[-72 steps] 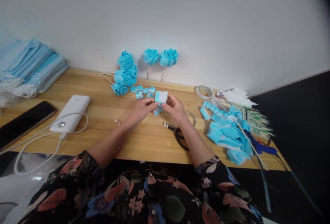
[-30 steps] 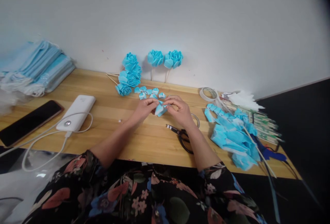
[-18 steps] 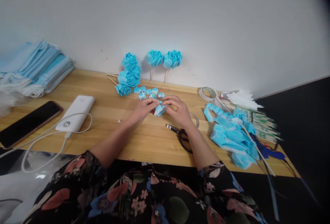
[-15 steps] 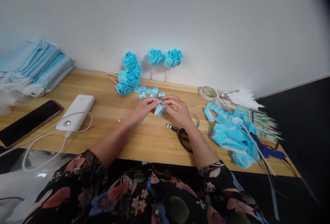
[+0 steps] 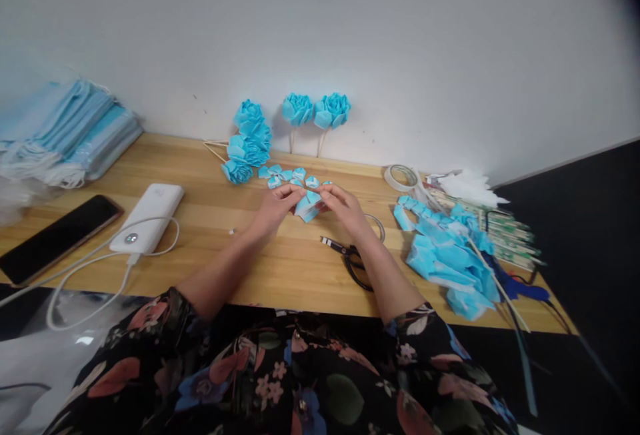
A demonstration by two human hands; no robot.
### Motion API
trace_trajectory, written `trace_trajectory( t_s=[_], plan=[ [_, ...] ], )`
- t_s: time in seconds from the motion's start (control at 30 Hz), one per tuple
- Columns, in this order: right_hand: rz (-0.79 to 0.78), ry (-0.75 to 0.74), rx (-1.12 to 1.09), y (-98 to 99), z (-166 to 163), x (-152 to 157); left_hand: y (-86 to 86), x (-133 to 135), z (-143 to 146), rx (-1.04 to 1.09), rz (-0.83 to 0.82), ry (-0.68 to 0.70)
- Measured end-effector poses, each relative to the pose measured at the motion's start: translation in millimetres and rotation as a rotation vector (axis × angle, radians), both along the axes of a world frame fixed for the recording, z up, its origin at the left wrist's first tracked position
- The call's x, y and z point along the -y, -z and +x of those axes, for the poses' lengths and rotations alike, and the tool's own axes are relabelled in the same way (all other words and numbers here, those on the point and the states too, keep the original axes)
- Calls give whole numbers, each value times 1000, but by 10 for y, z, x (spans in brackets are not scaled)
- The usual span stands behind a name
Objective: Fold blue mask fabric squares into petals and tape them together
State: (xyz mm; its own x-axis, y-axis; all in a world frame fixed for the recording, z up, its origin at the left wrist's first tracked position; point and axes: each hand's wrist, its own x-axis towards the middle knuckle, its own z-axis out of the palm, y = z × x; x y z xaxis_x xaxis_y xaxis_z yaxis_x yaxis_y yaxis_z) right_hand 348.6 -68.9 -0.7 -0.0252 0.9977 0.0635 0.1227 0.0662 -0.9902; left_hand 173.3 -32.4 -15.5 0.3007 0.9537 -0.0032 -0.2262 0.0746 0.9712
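Between my two hands is a small folded piece of blue fabric point(image 5: 309, 206), petal-like in shape. My left hand point(image 5: 279, 207) pinches its left edge with thumb and forefinger. On the other side, my right hand point(image 5: 345, 208) grips the upper right edge between its fingertips. Just behind my fingers lie several folded blue petals point(image 5: 276, 173) on the wooden table. Black-handled scissors point(image 5: 353, 261) rest below my right hand, partly hidden by the forearm. A roll of tape point(image 5: 376, 227) lies beside that wrist.
Blue fabric flowers on sticks point(image 5: 298, 110) lean against the wall, and more flowers point(image 5: 249, 143) lie left of them. A power bank point(image 5: 155, 211), phone point(image 5: 60, 238) and mask stack point(image 5: 90, 128) are on the left. Blue fabric pieces point(image 5: 445, 255) and white tape point(image 5: 401, 177) occupy the right.
The fabric piece has been turned and more of its face shows below my fingers. My hands have shifted slightly, staying close together; the whole view has moved a little.
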Motion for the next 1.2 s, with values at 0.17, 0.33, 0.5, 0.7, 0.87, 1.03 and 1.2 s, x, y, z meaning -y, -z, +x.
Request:
trace_trajectory(
  t_s=[0.17, 0.33, 0.5, 0.7, 0.87, 1.03, 1.2],
  plan=[
    [2, 1, 11, 18, -35, -1, -19, 16, 12, -38, 2, 0],
    [-3, 15, -5, 5, -21, -2, -17, 16, 26, -35, -19, -10],
    [-62, -19, -83, -20, -23, 23, 11, -4, 29, 72, -105, -22],
    [-79, -39, -54, 0, -34, 22, -4, 21, 30, 119, -112, -9],
    [-57, -32, -20, 15, -30, 7, -3, 26, 31, 122, -108, -12],
    [-31, -94, 6, -17, -32, 14, -24, 12, 27, 155, -127, -45],
    [-39, -132, 7, 22, -44, 10, -44, 29, 33, 168, -138, -44]
  ],
)
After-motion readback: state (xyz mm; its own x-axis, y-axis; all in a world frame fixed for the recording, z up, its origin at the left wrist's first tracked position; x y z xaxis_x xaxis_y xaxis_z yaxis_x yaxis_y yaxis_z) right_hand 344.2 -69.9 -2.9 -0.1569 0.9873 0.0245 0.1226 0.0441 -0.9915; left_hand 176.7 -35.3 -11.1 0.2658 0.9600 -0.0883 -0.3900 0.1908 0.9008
